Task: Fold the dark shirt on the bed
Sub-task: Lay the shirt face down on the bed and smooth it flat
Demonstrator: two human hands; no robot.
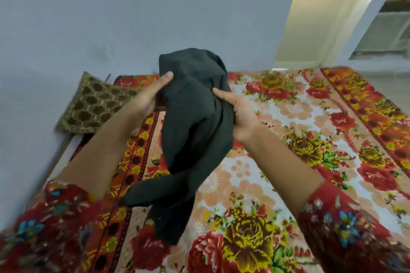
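Crumpled dark shirt (195,122) in both hands' grip over floral bed (310,139).

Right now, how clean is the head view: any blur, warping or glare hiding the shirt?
Head view: wide-angle warping bends the wall edges and bed; corners and sleeves are soft with blur; lighting is even, with no glare on the dark shirt, though its folds read poorly because the cloth is so dark; left hand and right hand are fairly sharp.
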